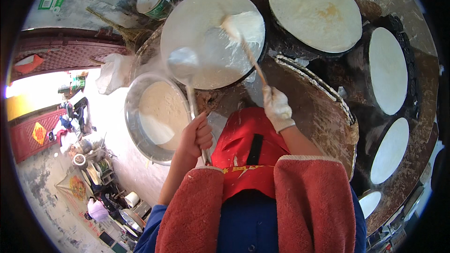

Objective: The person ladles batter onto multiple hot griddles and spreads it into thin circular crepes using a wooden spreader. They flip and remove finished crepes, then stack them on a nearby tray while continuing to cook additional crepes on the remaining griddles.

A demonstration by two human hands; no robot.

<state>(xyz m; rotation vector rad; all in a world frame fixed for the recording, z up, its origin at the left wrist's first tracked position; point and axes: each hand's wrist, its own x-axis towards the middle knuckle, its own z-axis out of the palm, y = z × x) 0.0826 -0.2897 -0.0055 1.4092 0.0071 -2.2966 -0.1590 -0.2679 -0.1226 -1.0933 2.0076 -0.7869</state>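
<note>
**While we're gripping on both sides, the round griddle (192, 18) is lying ahead**

We're seeing the griddle forward of both hands: ahead and left of the right hand (277, 107), roughly straight ahead of the left hand (198, 136). It's round, so we're reading long axes off the tools.

Right hand, white-gloved, is clamping the handle of a wooden spreader (248, 53). Shaft is running forward and left; head is sitting right of the griddle's middle, at the left end of a bright white smear (252, 26). Head's blurring, so we're not calling contact.

Left hand, bare, is making a fist round a ladle (191, 97). Shaft is pointing nearly straight forward; the bowl is showing over the griddle's near-left part. Touching or clear, we can't tell.

Hands are standing apart, both short of the rim; right is sitting farther forward. We're not splitting which is nearer. A metal basin (133, 126) of pale batter (161, 110) is lying just forward-left of the left hand.

Our judgement: we're treating head-versus-smear as the key relation. Smear's lying to the head's right, on the gloved side; ladle bowl's sitting well left.
</note>
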